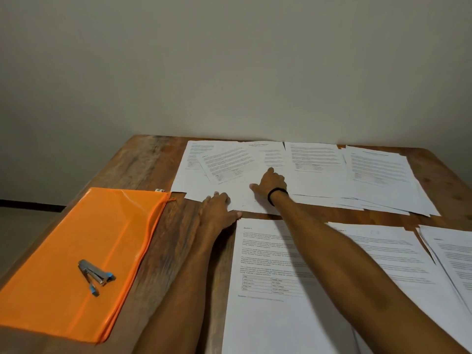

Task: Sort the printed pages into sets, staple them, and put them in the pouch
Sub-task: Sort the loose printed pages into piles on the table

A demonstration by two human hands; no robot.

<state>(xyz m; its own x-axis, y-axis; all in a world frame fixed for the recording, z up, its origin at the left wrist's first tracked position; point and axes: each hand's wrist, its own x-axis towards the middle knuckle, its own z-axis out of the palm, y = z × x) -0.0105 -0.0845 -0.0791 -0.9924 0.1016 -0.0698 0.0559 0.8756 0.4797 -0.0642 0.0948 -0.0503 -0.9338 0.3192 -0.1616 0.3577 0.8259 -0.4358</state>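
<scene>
Several printed pages lie spread and overlapping along the far side of the wooden table. More pages lie in a near row at the right. My right hand reaches out flat onto the far pages, fingers stretched, a black band on its wrist. My left hand presses flat on the near edge of the same overlapping pages. An orange zip pouch lies at the left with a grey and blue stapler on top of it.
A plain wall stands right behind the table's far edge. The table's left edge runs diagonally beside the pouch, with floor beyond. Bare wood shows between the pouch and the near pages.
</scene>
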